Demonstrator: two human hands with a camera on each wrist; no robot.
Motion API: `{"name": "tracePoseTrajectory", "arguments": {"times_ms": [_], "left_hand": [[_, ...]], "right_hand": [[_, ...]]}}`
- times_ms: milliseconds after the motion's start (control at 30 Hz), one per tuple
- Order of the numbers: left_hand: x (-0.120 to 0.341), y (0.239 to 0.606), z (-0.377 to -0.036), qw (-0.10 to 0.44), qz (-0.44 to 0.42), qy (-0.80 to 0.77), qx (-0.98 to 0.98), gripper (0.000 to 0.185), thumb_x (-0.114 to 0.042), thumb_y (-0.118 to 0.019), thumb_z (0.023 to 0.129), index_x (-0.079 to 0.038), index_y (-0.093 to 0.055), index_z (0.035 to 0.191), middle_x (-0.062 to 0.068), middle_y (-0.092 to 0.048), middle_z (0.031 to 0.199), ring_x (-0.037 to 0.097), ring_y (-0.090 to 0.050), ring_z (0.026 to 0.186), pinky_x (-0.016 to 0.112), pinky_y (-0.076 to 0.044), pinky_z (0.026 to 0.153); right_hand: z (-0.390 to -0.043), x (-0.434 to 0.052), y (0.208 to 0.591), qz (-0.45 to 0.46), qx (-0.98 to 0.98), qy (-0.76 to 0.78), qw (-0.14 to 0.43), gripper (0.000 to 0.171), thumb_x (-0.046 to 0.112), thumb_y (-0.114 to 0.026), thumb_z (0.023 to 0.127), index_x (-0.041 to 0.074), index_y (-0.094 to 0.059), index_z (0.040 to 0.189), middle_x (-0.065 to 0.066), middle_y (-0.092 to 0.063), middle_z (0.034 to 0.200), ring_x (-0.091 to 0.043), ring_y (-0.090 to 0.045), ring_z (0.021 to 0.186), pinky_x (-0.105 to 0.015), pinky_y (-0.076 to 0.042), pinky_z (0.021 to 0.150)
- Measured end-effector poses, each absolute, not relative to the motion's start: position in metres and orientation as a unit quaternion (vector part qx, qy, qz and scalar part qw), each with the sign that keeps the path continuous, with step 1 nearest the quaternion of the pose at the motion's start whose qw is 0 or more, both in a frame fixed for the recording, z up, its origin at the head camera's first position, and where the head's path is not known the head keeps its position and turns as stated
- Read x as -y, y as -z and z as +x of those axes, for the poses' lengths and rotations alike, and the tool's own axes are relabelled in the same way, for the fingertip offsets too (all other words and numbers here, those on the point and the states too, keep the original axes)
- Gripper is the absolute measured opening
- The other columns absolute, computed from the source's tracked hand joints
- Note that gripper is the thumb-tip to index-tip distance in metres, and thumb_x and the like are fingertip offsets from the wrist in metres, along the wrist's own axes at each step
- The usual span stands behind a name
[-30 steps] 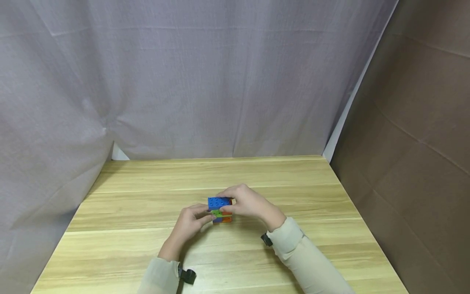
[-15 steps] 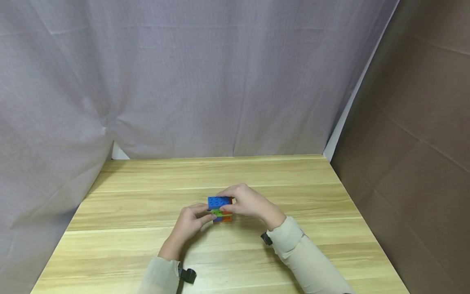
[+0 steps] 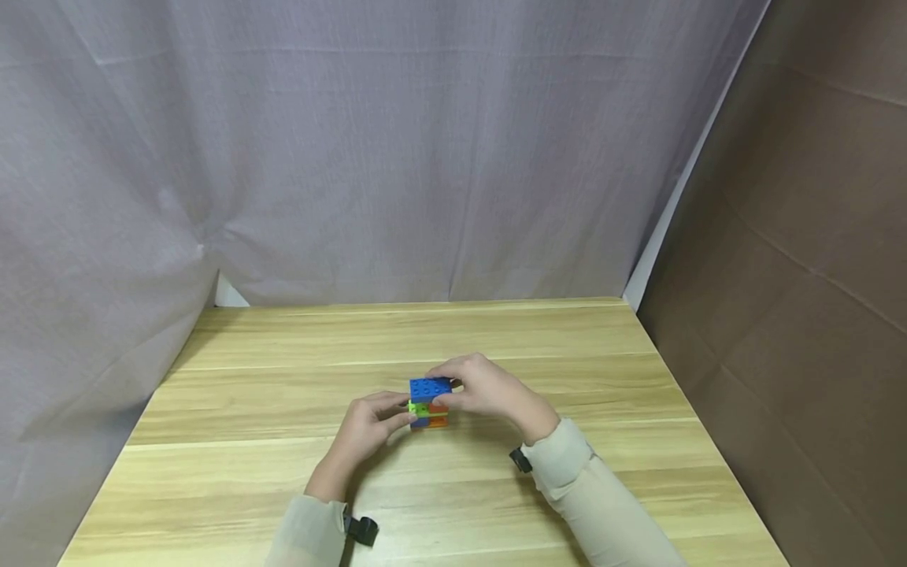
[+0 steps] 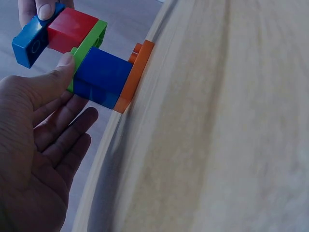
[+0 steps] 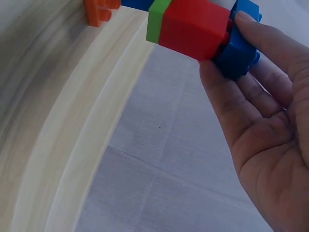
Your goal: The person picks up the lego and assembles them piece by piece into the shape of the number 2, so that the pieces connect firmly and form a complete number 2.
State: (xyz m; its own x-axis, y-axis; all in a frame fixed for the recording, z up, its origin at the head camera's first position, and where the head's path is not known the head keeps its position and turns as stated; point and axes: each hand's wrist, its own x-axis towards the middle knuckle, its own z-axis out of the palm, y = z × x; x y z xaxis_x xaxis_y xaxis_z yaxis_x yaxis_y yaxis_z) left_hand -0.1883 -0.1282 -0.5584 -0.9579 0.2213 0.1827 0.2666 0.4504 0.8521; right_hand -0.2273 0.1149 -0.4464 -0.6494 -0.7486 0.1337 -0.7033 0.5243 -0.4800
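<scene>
A small stack of toy building bricks stands on the table: a flat orange brick (image 4: 136, 76) at the bottom, then a blue brick (image 4: 103, 75), a thin green brick (image 4: 91, 45) and a red brick (image 5: 193, 28). My left hand (image 3: 364, 429) steadies the stack, its thumb on the green brick and its fingers partly hidden behind. Over the red brick my right hand (image 3: 489, 390) pinches a blue studded brick (image 3: 429, 389) between thumb and fingers. Some red studs show beside that upper blue brick in the right wrist view; whether it is pressed down I cannot tell.
The wooden table (image 3: 234, 394) stretches around the stack on all sides. A grey cloth (image 3: 340, 157) hangs behind it, and a brown cloth (image 3: 794, 315) hangs along the right side. Each wrist wears a small black device.
My right hand has shifted slightly to the right, carrying the upper blue brick with it, so the brick sits more squarely over the stack. The left hand has stayed nearly still.
</scene>
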Motion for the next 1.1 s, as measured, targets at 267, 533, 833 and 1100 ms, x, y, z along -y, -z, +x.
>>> {"name": "tracePoseTrajectory", "arguments": {"times_ms": [267,533,833,1100], "left_hand": [[0.129,0.558,-0.188,0.023,-0.145,0.507,0.850,0.033,-0.034,-0.080,0.086,-0.025,-0.075,0.118,-0.013,-0.071,0.114,0.012,-0.067,0.108,0.041,-0.053,0.098],[0.128,0.557,-0.187,0.019,-0.142,0.513,0.846,0.033,-0.035,-0.080,0.087,-0.026,-0.075,0.118,-0.014,-0.071,0.114,0.012,-0.067,0.107,0.042,-0.053,0.097],[0.128,0.557,-0.186,0.019,-0.145,0.513,0.846,0.034,-0.036,-0.079,0.087,-0.025,-0.075,0.119,-0.012,-0.071,0.116,0.015,-0.067,0.109,0.045,-0.052,0.098],[0.128,0.557,-0.187,0.016,-0.142,0.512,0.847,0.033,-0.035,-0.080,0.087,-0.027,-0.075,0.118,-0.014,-0.071,0.115,0.013,-0.067,0.109,0.042,-0.052,0.099]], "right_hand": [[-0.225,-0.113,0.451,-0.411,-0.871,0.263,0.054,0.035,0.024,-0.076,0.092,0.010,-0.070,0.124,-0.002,-0.072,0.120,-0.008,-0.068,0.097,-0.029,-0.059,0.082],[-0.224,-0.116,0.458,-0.401,-0.874,0.270,0.046,0.040,0.030,-0.075,0.093,0.015,-0.067,0.129,0.002,-0.069,0.124,-0.005,-0.066,0.102,-0.023,-0.055,0.086],[-0.224,-0.118,0.460,-0.406,-0.870,0.277,0.040,0.041,0.031,-0.075,0.092,0.014,-0.067,0.129,0.002,-0.070,0.124,-0.005,-0.067,0.102,-0.024,-0.056,0.086],[-0.223,-0.118,0.460,-0.403,-0.868,0.286,0.040,0.040,0.029,-0.076,0.092,0.015,-0.067,0.129,0.002,-0.070,0.124,-0.006,-0.067,0.102,-0.025,-0.056,0.086]]}}
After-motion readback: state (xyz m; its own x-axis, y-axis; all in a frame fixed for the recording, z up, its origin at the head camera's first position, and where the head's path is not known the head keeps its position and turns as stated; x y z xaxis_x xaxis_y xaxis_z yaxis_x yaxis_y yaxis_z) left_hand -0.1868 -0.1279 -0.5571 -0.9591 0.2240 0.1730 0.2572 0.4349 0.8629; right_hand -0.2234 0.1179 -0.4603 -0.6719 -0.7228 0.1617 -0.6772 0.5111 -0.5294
